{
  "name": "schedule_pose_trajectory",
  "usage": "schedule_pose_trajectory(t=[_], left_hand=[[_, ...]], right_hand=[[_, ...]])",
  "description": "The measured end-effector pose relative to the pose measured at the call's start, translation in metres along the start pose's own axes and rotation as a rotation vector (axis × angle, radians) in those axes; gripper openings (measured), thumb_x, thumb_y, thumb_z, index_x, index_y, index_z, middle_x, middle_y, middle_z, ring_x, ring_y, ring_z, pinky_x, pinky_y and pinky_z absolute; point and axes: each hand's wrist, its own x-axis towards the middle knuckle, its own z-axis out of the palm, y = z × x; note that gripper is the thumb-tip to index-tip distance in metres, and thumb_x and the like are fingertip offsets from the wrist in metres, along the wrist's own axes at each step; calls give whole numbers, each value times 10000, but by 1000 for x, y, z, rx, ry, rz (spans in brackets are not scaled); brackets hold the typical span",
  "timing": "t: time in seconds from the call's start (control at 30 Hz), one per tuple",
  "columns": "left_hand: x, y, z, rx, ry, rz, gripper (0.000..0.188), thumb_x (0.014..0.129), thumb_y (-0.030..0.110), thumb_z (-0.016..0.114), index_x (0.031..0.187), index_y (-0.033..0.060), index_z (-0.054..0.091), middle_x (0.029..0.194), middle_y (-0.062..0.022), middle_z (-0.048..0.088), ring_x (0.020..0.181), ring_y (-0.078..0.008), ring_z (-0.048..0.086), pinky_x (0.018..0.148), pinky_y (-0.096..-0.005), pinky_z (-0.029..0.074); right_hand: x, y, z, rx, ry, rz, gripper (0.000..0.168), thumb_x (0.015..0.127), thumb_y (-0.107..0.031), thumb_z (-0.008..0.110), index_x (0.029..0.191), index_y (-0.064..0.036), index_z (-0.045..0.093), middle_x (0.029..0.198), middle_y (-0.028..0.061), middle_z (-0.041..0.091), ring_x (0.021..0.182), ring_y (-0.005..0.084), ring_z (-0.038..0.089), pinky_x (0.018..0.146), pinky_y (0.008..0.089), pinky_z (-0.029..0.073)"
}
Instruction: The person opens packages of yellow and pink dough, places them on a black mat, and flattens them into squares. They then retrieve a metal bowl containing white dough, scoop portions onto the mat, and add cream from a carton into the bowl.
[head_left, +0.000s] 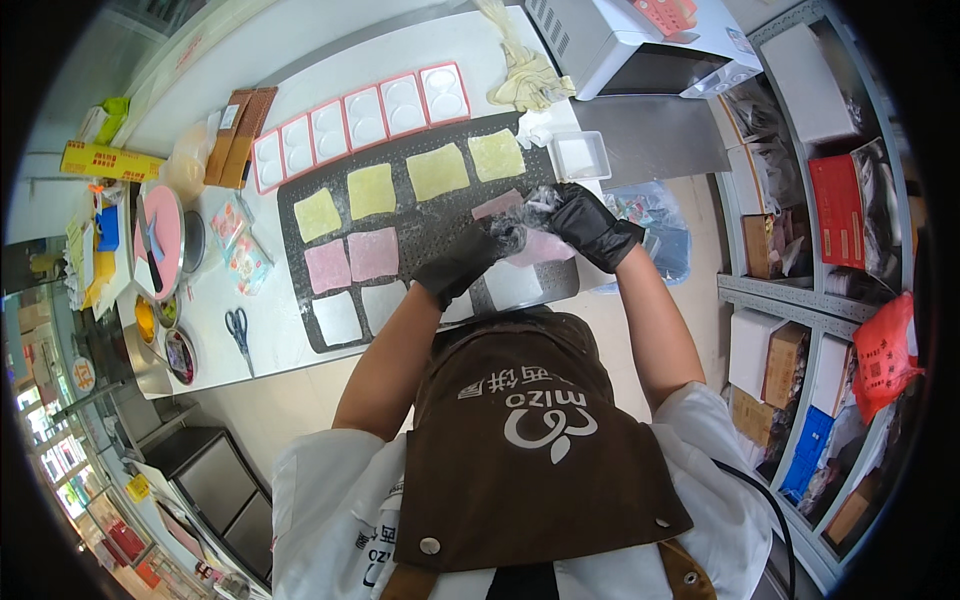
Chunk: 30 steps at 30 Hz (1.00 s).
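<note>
Both my hands wear black gloves above the right part of a dark perforated mat (435, 232). My left hand (465, 262) and my right hand (589, 225) hold crumpled clear plastic film (536, 206) between them. Beneath the film lies a pink dough sheet (541, 247), partly hidden, with another pink piece (496, 204) beside it. Several yellow-green square sheets (437, 172) form the far row. Two pink squares (373, 254) lie at the left of the middle row. White squares (513, 285) make up the near row, partly covered by my left arm.
Pink-edged trays with round hollows (365, 116) stand beyond the mat. At the right are a clear square container (580, 156), a yellowish cloth (529, 79) and a microwave oven (660, 64). Scissors (238, 330), packets (244, 244), a pink turntable (161, 232) and bowls (178, 356) occupy the left.
</note>
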Motion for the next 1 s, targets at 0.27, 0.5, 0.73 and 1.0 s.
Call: schedule_pose_trajectory(t=[0.27, 0.5, 0.73, 1.0], left_hand=[[-8, 23, 12, -121, 298, -105, 317, 978, 205, 613, 1236, 22, 625, 1162, -41, 641, 1045, -122, 564, 927, -302, 448], [-16, -3, -8, 144, 532, -56, 252, 975, 214, 602, 1163, 57, 661, 1092, -37, 646, 1001, -140, 574, 917, -287, 458], [-21, -33, -24, 84, 440, 74, 259, 974, 213, 600, 1173, 65, 671, 1100, -51, 662, 1004, -147, 587, 902, -320, 463], [-10, -52, -22, 373, 910, 317, 297, 951, 246, 626, 1137, 23, 689, 1047, -111, 707, 962, -184, 639, 839, -341, 489]], right_hand=[[-21, 33, 63, 22, 652, -322, 422, 865, -174, 688, 1259, -39, 617, 1283, 168, 611, 1199, 356, 572, 1056, 449, 429], [-24, 141, 96, -16, 389, 122, 415, 1004, -125, 549, 1401, -6, 528, 1283, 128, 653, 1239, 234, 581, 1039, 296, 437], [16, 67, 96, 966, 308, 33, 379, 964, -74, 598, 1339, -24, 577, 1211, 92, 658, 1085, 169, 610, 959, 294, 477], [31, 65, 127, 500, 468, 53, 284, 938, 13, 571, 1217, 17, 626, 1074, 110, 705, 892, 173, 631, 792, 321, 523]])
